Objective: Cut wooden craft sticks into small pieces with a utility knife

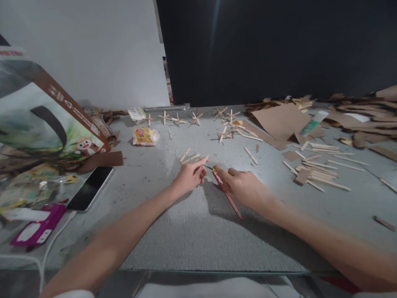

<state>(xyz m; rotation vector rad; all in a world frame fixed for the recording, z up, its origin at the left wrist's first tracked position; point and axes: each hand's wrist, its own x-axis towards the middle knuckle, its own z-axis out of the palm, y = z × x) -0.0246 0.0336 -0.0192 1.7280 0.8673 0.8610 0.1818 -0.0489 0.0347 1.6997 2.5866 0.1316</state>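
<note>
My left hand [190, 177] is closed in a pinch on a short wooden stick [205, 159], whose end shows past the fingertips. In my right hand [243, 184] is a slim red-handled tool [231, 200] with a thin dark tip; its exact kind is not clear. That tip reaches the left fingers at the stick. Just beyond my left hand lie a bent or joined pair of short sticks [185, 155] and one more short stick [190, 159]. Farther back stand several small star-shaped pieces made of crossed sticks [196, 119].
Loose wooden sticks [322, 171] are heaped at the right, near cardboard [279, 122] and a green-and-white glue stick [314, 123]. A wrapped snack [145, 136] lies at back left. A phone [91, 188], purple device [40, 225], white cable [57, 236] and large printed bag [46, 111] occupy the left.
</note>
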